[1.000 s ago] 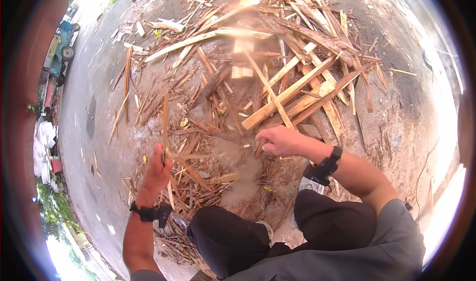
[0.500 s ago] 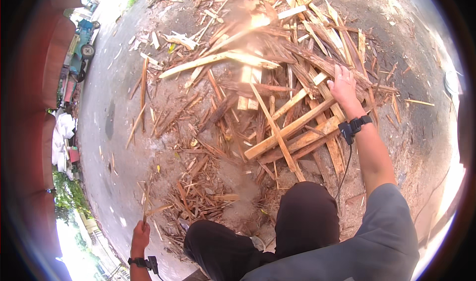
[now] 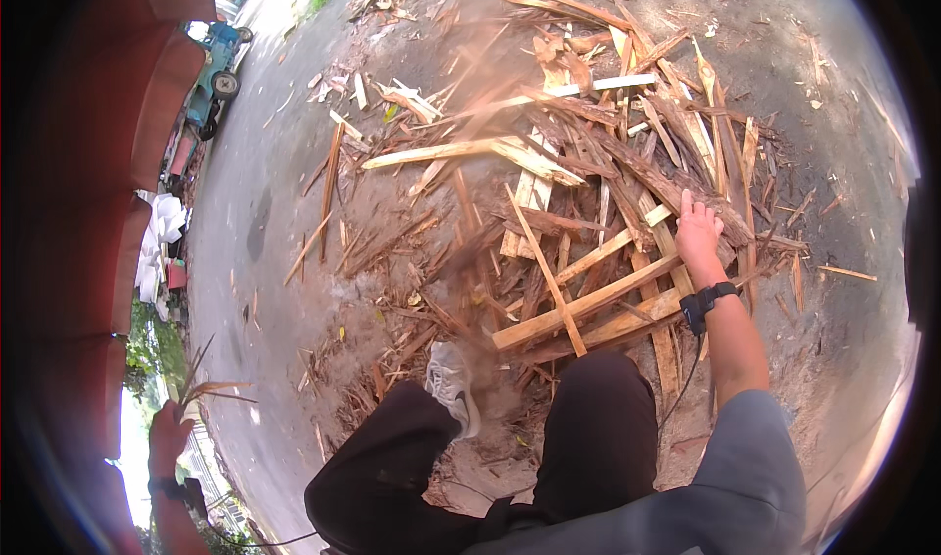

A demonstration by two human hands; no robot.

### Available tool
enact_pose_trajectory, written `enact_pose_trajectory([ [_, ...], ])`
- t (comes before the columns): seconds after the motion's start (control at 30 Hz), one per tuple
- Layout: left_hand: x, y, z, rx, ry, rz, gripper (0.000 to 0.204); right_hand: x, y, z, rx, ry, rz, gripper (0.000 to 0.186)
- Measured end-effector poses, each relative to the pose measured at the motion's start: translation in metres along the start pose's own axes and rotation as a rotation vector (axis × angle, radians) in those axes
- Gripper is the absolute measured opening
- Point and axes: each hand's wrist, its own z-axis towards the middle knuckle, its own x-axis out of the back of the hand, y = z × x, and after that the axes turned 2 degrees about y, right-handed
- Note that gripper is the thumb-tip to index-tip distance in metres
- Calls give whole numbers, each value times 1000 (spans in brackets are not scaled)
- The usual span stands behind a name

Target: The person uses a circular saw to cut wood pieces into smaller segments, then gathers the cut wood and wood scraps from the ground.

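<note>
My right hand [image 3: 698,237] rests on a rough, dark split piece of wood [image 3: 659,175], near that piece's closer end. Its fingers are stretched out over the surface and a little apart. Just below lie pale squared lengths of wood [image 3: 578,307], crossed by a thin strip of wood [image 3: 551,279]. Far to the left, my left hand [image 3: 169,433] is raised, closed around a small bunch of thin wood splinters [image 3: 206,388] that fan out above the fist. Both wrists wear dark bands with a small device.
A heap of split wood [image 3: 588,95] spreads ahead of me over dusty ground littered with chips. My light shoe [image 3: 453,390] stands beside the heap. A reddish sheet or wall [image 3: 88,212] lines the left, with a blue wheeled vehicle [image 3: 214,80] and white sacking [image 3: 162,237] beyond.
My left hand has swung up and out to the left with the splinters. My left leg has shifted left, bringing the shoe into sight. The right hand stays on the dark wood.
</note>
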Motion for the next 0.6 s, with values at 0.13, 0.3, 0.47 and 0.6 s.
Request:
enact_pose_trajectory([
  [0.13,5,111,84,-381,141,-61,45,9,0,9,-11,-76,53,62],
  [0.3,-16,331,155,-794,59,-264,30,45,-9,4,-13,-248,253,47],
  [0.47,-22,539,166,-1034,-85,-633,18,62,-4,-24,152,-340,455,41],
  [0.6,-15,638,162,-983,-394,-1039,15,79,-31,-52,49,-354,631,44],
])
